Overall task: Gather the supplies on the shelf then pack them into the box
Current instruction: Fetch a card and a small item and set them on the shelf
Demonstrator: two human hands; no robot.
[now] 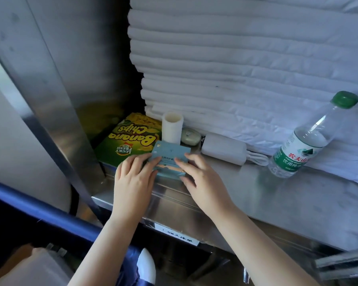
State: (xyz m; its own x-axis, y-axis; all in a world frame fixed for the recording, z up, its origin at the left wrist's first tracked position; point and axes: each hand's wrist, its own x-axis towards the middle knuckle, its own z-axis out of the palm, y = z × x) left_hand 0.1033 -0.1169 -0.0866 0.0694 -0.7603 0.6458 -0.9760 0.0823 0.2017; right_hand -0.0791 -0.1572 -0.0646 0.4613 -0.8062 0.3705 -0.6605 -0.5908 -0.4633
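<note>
A small light-blue box point(171, 156) lies at the front edge of the steel shelf point(246, 182). My left hand point(132, 178) grips its left side and my right hand point(201, 178) grips its right side, fingers lying over the top. Behind it lie a green and yellow Banana Chips box point(128, 139), an upright white roll point(172, 127), a small pale soap bar point(190, 136) and a white power bank point(223, 148) with a cable. A water bottle point(310, 139) with a green cap leans at the right.
A tall stack of folded white towels point(246, 58) fills the back of the shelf. A steel upright point(56, 112) bounds the shelf on the left. A blue rail point(50, 213) runs below at the left, and a label point(178, 237) is stuck on the shelf's front.
</note>
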